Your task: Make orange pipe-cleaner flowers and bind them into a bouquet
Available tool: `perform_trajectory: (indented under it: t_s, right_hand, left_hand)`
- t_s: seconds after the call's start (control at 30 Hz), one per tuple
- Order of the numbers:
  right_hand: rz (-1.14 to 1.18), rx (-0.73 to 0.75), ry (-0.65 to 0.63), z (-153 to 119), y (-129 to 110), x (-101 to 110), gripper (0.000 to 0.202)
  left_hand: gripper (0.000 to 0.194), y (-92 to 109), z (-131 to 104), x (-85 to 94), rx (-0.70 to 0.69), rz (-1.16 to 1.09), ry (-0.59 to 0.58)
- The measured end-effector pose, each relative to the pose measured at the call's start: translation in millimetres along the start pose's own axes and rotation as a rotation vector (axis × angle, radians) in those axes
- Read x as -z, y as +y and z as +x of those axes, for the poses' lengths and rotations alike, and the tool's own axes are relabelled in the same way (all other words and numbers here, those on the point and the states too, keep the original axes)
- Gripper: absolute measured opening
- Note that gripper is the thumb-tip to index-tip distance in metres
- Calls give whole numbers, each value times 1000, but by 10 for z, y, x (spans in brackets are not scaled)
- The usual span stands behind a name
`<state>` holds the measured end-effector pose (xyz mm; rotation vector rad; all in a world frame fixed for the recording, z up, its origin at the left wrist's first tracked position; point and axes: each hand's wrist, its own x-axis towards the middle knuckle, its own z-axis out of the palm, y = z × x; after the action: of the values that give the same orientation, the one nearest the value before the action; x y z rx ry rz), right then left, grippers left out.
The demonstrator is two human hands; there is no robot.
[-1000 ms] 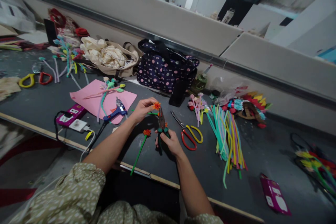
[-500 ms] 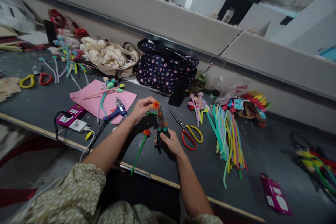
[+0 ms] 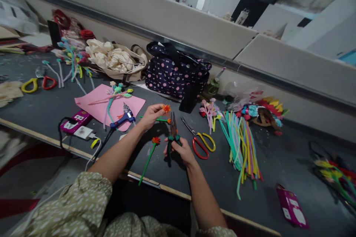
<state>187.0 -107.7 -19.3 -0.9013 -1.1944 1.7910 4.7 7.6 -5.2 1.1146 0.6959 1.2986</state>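
Note:
Between the fingertips of my left hand point(image 3: 152, 115) is a small orange pipe-cleaner flower point(image 3: 166, 108). My right hand point(image 3: 180, 149) is wrapped around the dark green handles of a pair of long-nose pliers point(image 3: 174, 133). The plier tips point up, just right of and below the flower, seemingly apart from it. Under my left hand a green stem with an orange tip point(image 3: 164, 120) lies on the table. Nearer the front edge lies another orange flower on a green stem point(image 3: 150, 157). Red-and-yellow-handled scissors point(image 3: 200, 140) rest to the right of my right hand.
A blue glue gun point(image 3: 123, 117) lies on pink paper point(image 3: 89, 100) to the left, near a purple power strip point(image 3: 75, 123). Behind stand a polka-dot bag point(image 3: 172, 72) and a black phone point(image 3: 189, 99). Bundled pipe cleaners point(image 3: 239, 144) lie at right.
The pliers have moved slightly right and down, away from the orange flower. My left hand, still pinching the flower, has shifted a little to the right.

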Motion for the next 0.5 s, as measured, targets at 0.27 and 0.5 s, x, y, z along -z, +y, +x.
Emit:
perform_trajectory:
  t_s: [0.27, 0.5]
  right_hand:
    - [5, -27, -38, 9, 29, -20, 46]
    - [-35, -9, 2, 18, 19, -30, 47]
  left_hand:
    - [22, 23, -9, -52, -63, 21, -61]
    - [23, 77, -18, -81, -116, 62, -85]
